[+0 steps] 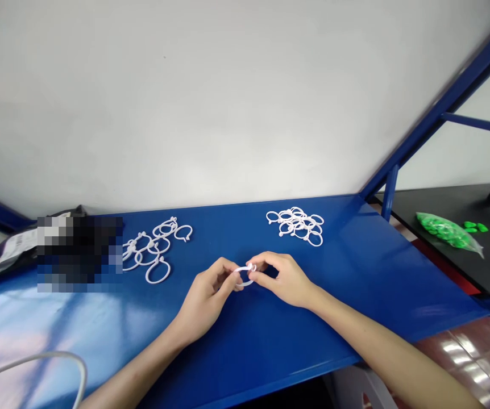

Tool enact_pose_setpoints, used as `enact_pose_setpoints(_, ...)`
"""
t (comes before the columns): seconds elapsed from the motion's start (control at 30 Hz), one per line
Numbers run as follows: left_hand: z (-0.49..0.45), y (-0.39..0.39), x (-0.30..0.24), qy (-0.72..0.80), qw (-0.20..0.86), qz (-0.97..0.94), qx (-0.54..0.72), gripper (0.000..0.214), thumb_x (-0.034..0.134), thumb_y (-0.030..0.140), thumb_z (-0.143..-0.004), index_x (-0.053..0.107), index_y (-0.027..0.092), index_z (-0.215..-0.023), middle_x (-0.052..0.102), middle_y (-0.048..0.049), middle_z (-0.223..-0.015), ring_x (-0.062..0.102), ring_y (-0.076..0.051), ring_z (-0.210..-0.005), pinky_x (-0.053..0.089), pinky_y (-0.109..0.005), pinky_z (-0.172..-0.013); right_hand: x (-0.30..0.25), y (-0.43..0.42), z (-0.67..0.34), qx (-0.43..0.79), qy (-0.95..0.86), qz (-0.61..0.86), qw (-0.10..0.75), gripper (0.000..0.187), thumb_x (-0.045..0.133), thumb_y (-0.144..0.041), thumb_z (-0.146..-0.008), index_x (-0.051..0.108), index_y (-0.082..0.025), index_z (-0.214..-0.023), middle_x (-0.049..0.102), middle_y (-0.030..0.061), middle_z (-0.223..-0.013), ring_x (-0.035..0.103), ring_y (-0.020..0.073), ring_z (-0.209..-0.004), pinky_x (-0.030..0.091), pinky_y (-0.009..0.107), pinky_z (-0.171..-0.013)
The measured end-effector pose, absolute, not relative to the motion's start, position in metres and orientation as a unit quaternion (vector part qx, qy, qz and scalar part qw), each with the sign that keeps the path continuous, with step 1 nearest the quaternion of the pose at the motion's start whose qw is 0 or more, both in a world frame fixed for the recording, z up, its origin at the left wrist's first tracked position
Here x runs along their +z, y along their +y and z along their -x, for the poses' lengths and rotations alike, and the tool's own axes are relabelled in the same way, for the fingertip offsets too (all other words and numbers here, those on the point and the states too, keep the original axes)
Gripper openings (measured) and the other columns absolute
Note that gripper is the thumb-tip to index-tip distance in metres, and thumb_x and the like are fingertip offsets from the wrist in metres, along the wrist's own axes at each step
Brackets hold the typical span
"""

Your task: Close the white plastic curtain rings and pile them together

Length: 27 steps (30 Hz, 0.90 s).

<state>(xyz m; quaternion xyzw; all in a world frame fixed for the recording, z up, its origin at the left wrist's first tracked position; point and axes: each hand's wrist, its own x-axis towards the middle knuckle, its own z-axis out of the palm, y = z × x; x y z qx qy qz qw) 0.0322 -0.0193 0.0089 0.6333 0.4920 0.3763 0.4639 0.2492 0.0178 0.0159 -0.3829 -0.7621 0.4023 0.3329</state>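
Note:
Both hands meet over the middle of a blue table. My left hand and my right hand pinch the same white plastic ring between their fingertips, just above the tabletop. Several more white rings lie spread out at the left of the table. A tighter heap of white rings lies at the far right, beyond my right hand.
A dark flat packet lies at the table's far left. A white cable curves over the near left corner. A white wall stands behind. To the right, a black table holds a bag of green pieces, past a blue frame post.

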Motion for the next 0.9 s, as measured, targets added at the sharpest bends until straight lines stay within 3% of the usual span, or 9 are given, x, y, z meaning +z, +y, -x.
enact_pose_setpoints(0.13,-0.0319,-0.0199,0.0109,0.489,0.445,-0.655,0.366,0.027,0.054,0.045,-0.101,0.064,0.021,-0.095,0.073,-0.0014,-0.09,0.069,-0.017,-0.084,0.052,-0.029,-0.077,0.0131,0.0191,-0.2474,0.413,-0.753,0.397,0.324,0.006,0.071,-0.027,-0.093,0.072,-0.021,-0.096,0.075,-0.0002,-0.087,0.069,0.0162,-0.078,0.053,0.028,-0.074)
enact_pose_setpoints(0.33,-0.0327,-0.0216,0.0092,0.482,0.315,-0.717,0.393,0.014,0.057,0.033,-0.099,0.068,0.022,-0.098,0.073,-0.0006,-0.091,0.068,-0.016,-0.081,0.052,-0.028,-0.078,0.0118,0.0167,-0.2473,0.319,-0.82,0.353,0.317,0.001,0.071,-0.022,-0.095,0.071,-0.021,-0.094,0.074,0.0011,-0.088,0.065,0.0181,-0.085,0.05,0.03,-0.08)
enact_pose_setpoints(0.5,-0.0348,-0.0208,0.0058,0.49,0.355,-0.689,0.398,0.014,0.06,0.034,-0.097,0.069,0.022,-0.093,0.074,0.0004,-0.089,0.068,-0.015,-0.078,0.053,-0.026,-0.075,0.0112,0.0146,-0.2472,0.292,-0.832,0.328,0.338,0.007,0.072,-0.023,-0.095,0.07,-0.02,-0.089,0.073,0.0014,-0.084,0.063,0.0181,-0.081,0.049,0.03,-0.076)
enact_pose_setpoints(0.9,-0.0328,-0.0216,0.0078,0.494,0.4,-0.656,0.408,0.017,0.064,0.037,-0.095,0.073,0.022,-0.094,0.077,-0.001,-0.091,0.07,-0.017,-0.083,0.054,-0.028,-0.077,0.0183,0.0096,-0.2421,0.47,-0.696,0.395,0.372,0.006,0.076,-0.03,-0.091,0.077,-0.024,-0.091,0.078,-0.0015,-0.088,0.071,0.0158,-0.081,0.053,0.027,-0.076)
